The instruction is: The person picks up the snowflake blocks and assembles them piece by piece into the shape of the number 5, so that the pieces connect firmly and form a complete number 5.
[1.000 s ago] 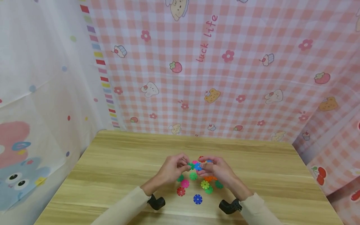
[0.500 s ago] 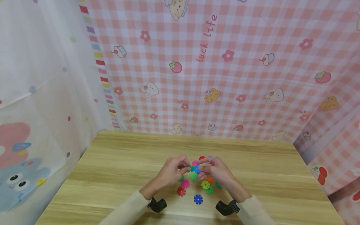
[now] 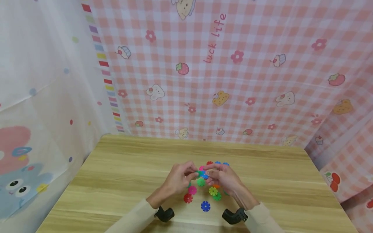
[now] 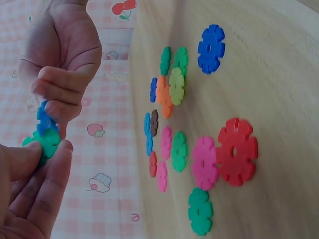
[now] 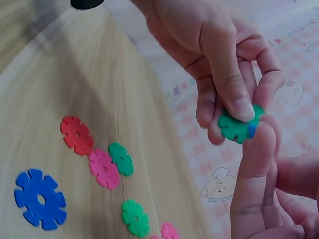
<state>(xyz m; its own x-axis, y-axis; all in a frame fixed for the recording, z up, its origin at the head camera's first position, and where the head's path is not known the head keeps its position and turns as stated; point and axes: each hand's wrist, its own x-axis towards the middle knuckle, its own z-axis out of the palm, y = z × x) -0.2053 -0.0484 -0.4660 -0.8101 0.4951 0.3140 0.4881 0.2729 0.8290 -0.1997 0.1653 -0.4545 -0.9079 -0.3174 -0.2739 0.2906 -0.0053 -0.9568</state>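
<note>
Between thumb and fingers, my left hand [image 3: 178, 176] pinches a green notched plastic building disc [image 5: 232, 130]. My right hand [image 3: 223, 178] pinches a blue notched building disc [image 4: 45, 118] of the same kind. The two discs meet edge to edge at an angle, the blue one overlapping the green in the left wrist view. Both are held up above the table, fingertips covering much of them. In the right wrist view only a sliver of the blue disc shows beside a right fingertip.
Loose discs lie on the wooden table [image 3: 131, 168] under and around the hands: a dark blue one [image 3: 205, 206] in front, a red [image 3: 188, 198], a pink [image 3: 192, 190], a yellow-green [image 3: 213, 191] and several others. A checked cloth [image 3: 198, 84] hangs behind the table.
My right hand has moved slightly left and the blue disc has come against the green one. Both hands now stay close together, nearly still over the last half second.
</note>
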